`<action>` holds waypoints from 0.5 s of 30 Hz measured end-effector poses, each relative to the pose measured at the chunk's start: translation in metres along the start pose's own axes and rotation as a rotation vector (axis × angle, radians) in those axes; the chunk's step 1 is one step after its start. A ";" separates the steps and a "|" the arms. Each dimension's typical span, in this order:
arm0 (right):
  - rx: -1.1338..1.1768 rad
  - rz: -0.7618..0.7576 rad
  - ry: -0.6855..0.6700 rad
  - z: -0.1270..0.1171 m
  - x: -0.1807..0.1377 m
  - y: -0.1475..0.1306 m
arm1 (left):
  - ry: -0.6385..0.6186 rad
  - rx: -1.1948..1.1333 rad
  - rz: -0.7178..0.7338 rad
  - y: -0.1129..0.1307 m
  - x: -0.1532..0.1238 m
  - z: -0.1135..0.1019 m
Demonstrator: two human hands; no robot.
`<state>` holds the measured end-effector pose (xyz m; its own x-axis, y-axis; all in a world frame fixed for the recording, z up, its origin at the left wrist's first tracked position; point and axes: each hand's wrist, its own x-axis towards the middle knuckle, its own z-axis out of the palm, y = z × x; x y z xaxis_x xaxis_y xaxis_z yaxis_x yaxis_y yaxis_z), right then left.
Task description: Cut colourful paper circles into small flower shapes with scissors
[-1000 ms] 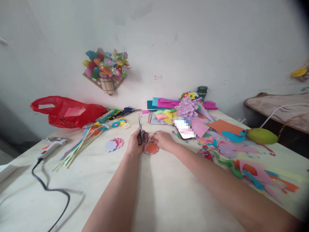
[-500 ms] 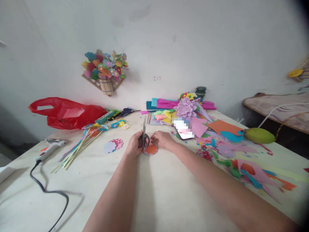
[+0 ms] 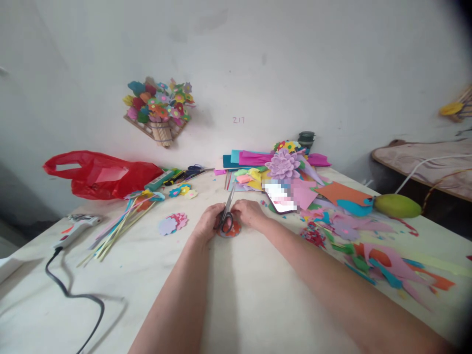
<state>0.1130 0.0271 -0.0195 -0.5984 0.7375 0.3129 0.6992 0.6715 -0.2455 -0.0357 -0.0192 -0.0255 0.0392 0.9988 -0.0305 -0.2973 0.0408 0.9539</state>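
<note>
At the middle of the table, my left hand (image 3: pixel 212 220) is closed around a pair of scissors (image 3: pixel 229 200) with dark handles. The blades point away from me and lean a little to the right. My right hand (image 3: pixel 249 213) is beside them, its fingers curled together near the scissors. Whatever is between those fingers is too small to make out. Under the scissors' handles lies a round piece with orange on it (image 3: pixel 233 232), partly covered. Left of my hands rest a pale lilac flower cutout (image 3: pixel 168 225) and a pink one (image 3: pixel 181 221), overlapping.
On the left are a glue gun (image 3: pixel 75 231) with a dark cord, thin strips (image 3: pixel 114 231) and a red plastic bag (image 3: pixel 103 174). A phone (image 3: pixel 280 199), a lilac flower (image 3: pixel 283 164), a mango-like fruit (image 3: pixel 397 205) and coloured scraps (image 3: pixel 387 260) crowd the right.
The scissors have tilted to the right and come lower over the round orange piece. My left hand has shifted slightly, while my right hand stays nearly in place.
</note>
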 end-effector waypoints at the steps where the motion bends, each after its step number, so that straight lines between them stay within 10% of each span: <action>1: 0.036 0.037 0.025 -0.001 0.000 0.003 | -0.015 0.005 -0.002 0.000 0.000 -0.001; 8: 0.250 0.083 0.035 -0.039 -0.016 0.038 | -0.033 0.034 -0.004 0.000 0.000 -0.001; 15: 0.333 0.147 -0.605 -0.093 -0.057 0.069 | -0.044 0.025 -0.007 0.002 0.000 0.000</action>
<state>0.2319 0.0244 0.0310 -0.6871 0.6677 -0.2864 0.6902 0.4769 -0.5442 -0.0362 -0.0192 -0.0238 0.0829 0.9962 -0.0249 -0.2725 0.0467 0.9610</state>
